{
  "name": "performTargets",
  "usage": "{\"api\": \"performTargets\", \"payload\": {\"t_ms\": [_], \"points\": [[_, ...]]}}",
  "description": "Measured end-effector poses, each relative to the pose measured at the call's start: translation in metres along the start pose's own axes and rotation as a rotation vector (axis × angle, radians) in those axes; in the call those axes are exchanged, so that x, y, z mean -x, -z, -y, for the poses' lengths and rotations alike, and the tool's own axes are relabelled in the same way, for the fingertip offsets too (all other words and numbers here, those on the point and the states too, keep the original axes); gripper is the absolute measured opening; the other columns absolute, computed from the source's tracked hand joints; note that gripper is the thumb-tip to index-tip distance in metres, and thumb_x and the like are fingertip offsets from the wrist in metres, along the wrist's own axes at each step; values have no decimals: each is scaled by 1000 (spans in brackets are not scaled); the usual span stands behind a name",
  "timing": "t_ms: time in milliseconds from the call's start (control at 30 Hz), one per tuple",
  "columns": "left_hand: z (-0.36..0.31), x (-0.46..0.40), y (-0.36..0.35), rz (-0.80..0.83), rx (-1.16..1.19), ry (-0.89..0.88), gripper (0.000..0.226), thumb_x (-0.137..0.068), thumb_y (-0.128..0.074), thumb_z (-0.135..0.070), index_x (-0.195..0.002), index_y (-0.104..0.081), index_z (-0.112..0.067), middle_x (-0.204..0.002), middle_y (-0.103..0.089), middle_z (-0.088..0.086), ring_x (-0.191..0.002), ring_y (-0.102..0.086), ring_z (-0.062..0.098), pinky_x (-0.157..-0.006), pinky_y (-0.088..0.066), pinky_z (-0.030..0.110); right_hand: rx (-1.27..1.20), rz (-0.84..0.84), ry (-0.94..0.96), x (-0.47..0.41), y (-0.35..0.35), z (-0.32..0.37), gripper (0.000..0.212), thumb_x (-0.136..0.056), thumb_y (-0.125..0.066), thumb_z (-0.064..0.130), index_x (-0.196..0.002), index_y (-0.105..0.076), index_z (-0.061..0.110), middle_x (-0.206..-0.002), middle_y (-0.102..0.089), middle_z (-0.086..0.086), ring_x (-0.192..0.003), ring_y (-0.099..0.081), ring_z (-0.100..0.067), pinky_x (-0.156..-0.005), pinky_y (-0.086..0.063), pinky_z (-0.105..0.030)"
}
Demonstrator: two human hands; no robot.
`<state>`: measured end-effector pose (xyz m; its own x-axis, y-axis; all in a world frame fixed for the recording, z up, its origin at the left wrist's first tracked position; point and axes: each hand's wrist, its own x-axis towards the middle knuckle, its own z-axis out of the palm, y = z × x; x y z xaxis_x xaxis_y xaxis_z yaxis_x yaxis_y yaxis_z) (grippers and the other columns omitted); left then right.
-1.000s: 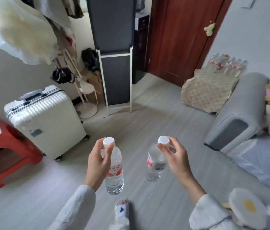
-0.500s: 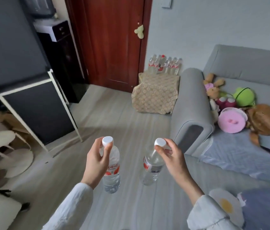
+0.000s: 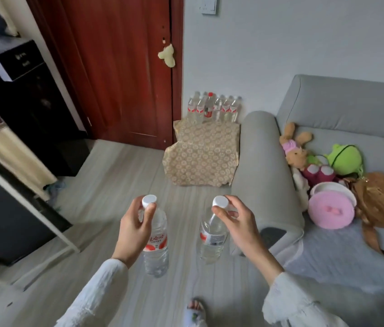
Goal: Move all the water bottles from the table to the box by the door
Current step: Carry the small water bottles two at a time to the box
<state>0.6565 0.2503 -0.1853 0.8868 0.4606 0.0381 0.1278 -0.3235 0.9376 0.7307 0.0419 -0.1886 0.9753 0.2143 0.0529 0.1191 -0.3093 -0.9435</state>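
Right now, from my head camera, I carry one water bottle in each hand. My left hand [image 3: 136,230] is curled around the neck and shoulder of the left bottle [image 3: 156,241], thumb up by its white cap. My right hand [image 3: 238,223] pinches the right bottle [image 3: 212,239] only by the neck just under the cap, so it hangs tilted. The box [image 3: 201,154], wrapped in patterned brown paper, sits on the floor ahead, between the red door [image 3: 120,67] and the grey sofa arm [image 3: 266,166], with a row of bottles [image 3: 214,107] already standing at its far side.

I judge the right grip the weak point: held that lightly, the bottle could swing and slip, or knock the sofa arm. Dropping one in carelessly could topple the standing row.

Both labels are red and white. The left one carries red Chinese characters, too blurred to read surely; the right shows a barcode.
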Motion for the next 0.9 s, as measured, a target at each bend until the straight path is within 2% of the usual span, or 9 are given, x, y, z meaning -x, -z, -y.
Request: {"api": "performTargets", "payload": {"t_ms": [167, 200, 333, 467, 533, 600, 700, 833, 900], "points": [[-18, -98, -39, -15, 12, -7, 14, -91, -47, -29, -98, -54, -20, -85, -65, 2, -84, -63, 19, -75, -48, 37, 19, 28, 28, -112, 19, -1, 17, -79, -67, 24, -94, -58, 26, -96, -63, 8, -91, -58, -2, -76, -41, -4], [-21, -117, -45, -13, 11, -12, 13, -91, -47, -30, -96, -54, -20, -83, -64, -1, -82, -63, 18, -73, -48, 35, 22, 27, 34, -132, 21, -2, 16, -79, -67, 24, -93, -58, 26, -94, -63, 10, -91, -58, -2, -77, -41, -5], [-26, -196, -74, 28, 9, -25, 16, -89, -46, -33, -96, -55, -22, -85, -65, -7, -86, -64, 13, -73, -50, 33, 7, 9, 10, -211, 25, -13, 15, -80, -66, 24, -91, -58, 28, -92, -63, 13, -91, -60, -8, -83, -46, -20], [-24, -285, -102, 77, -9, -29, 26, -85, -46, -39, -100, -56, -21, -90, -67, -1, -93, -65, 18, -80, -51, 37, 22, -2, -6, -296, 21, -28, 16, -79, -66, 25, -88, -57, 34, -91, -63, 15, -88, -61, -7, -77, -47, -14], [-21, -334, -115, 102, -23, -37, 35, -82, -45, -44, -104, -56, -20, -95, -67, 3, -97, -63, 22, -84, -51, 44, 28, -21, -16, -342, 17, -35, 16, -79, -67, 23, -91, -58, 31, -92, -63, 14, -89, -61, -10, -80, -49, -21], [-19, -384, -127, 125, -54, -62, 28, -85, -48, -39, -103, -56, -20, -92, -64, -4, -98, -60, 26, -85, -49, 46, 32, -42, -34, -389, 13, -40, 17, -79, -67, 23, -91, -58, 32, -94, -63, 13, -90, -60, -9, -81, -47, -22], [-22, -453, -144, 125, -123, -116, 17, -87, -54, -27, -102, -58, -20, -85, -48, -24, -94, -55, 25, -78, -41, 34, 41, -80, -55, -450, 8, -42, 19, -78, -68, 22, -89, -57, 32, -93, -64, 10, -91, -61, -13, -81, -46, -22], [-31, -537, -169, 193, -172, -137, 23, -87, -56, -25, -107, -58, -13, -86, -44, -27, -95, -50, 21, -80, -34, 27, 21, -142, -96, -522, 10, -43, 25, -77, -69, 19, -87, -56, 37, -92, -64, 13, -93, -62, -17, -83, -50, -28], [-33, -572, -182, 234, -178, -139, 26, -87, -56, -25, -109, -58, -12, -86, -45, -26, -96, -50, 21, -80, -34, 28, 4, -159, -128, -554, 10, -48, 22, -78, -69, 19, -93, -58, 30, -96, -65, 5, -96, -63, -21, -86, -51, -36]]}}
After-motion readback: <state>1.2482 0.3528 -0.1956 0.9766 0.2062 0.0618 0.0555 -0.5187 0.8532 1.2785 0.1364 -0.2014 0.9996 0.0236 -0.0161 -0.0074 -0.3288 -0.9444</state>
